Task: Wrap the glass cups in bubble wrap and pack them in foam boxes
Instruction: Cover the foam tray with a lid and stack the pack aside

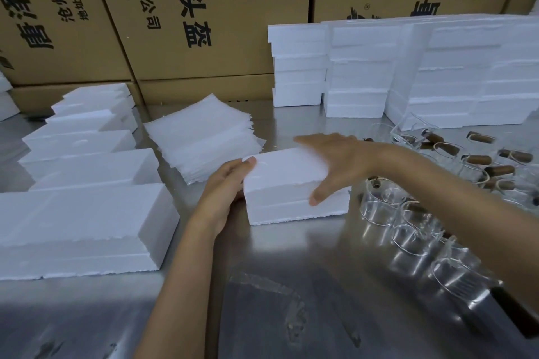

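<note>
Head view looks down on a closed white foam box (pixel 291 183) lying on a steel table (pixel 291 271), and everything else is placed from that box. At its left end the left hand (pixel 224 192) grips it, fingers curled round the end and the thumb on the top corner. Across its top and right side lies the right hand (pixel 335 166), fingers spread and nearly straight, the thumb pressing on the front face; it is blurred. Just behind the box to the left sits a stack of bubble wrap sheets (pixel 204 137). Right of the box stand clear glass cups (pixel 408 221), some with brown wooden handles (pixel 478 160). Left of the box lie more closed foam boxes (pixel 81 224) in a row. Behind it, further foam boxes are stacked (pixel 408 73) against brown printed cartons (pixel 189 14).
</note>
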`<act>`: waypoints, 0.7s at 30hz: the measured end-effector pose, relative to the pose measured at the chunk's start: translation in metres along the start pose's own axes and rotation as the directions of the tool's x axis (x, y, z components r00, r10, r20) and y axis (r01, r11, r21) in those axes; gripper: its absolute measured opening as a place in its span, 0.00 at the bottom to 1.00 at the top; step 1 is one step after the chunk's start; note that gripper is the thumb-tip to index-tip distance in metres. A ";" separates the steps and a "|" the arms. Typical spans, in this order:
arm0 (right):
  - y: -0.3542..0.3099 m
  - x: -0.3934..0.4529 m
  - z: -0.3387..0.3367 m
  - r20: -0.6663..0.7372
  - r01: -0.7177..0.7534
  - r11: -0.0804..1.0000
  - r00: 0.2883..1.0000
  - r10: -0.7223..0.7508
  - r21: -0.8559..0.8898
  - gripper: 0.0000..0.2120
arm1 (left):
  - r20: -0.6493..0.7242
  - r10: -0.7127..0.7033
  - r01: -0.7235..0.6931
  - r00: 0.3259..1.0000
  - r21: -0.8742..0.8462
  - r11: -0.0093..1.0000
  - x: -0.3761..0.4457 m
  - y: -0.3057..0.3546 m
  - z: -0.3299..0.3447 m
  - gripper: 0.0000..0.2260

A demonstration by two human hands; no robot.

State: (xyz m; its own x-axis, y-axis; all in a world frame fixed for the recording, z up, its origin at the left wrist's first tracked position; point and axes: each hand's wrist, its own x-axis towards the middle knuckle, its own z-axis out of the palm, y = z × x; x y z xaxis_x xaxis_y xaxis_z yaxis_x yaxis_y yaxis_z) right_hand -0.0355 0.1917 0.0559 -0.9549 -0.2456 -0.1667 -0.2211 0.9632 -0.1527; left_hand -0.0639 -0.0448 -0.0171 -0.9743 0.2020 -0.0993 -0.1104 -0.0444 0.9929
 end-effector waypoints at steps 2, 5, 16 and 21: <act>0.010 -0.010 0.001 0.062 -0.072 0.991 0.996 0.066 0.109 0.58 | -0.051 -0.020 0.019 0.999 -0.005 1.000 -0.003 0.004 0.001 0.14; 0.006 -0.019 0.012 0.053 -0.089 0.981 0.995 0.081 0.171 0.53 | -0.144 0.003 0.011 0.990 0.097 0.995 -0.007 0.015 0.005 0.11; -0.046 -0.024 0.033 -0.029 -0.052 0.974 0.998 0.060 0.221 0.49 | -0.192 0.266 0.005 0.945 0.819 0.573 -0.025 0.043 0.014 0.18; -0.072 0.000 0.039 -0.094 -0.097 0.961 0.988 0.124 0.258 0.50 | -0.182 0.275 0.048 0.944 0.901 0.431 -0.004 0.055 -0.001 0.16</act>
State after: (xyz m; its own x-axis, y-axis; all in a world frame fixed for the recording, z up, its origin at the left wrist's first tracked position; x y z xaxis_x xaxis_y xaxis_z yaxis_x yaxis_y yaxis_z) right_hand -0.0122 0.1180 0.0289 -0.9893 -0.1126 -0.0925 -0.0692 0.9215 -0.3821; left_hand -0.0663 -0.0494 0.0382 -0.9859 0.0007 0.1675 0.0825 0.8723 0.4820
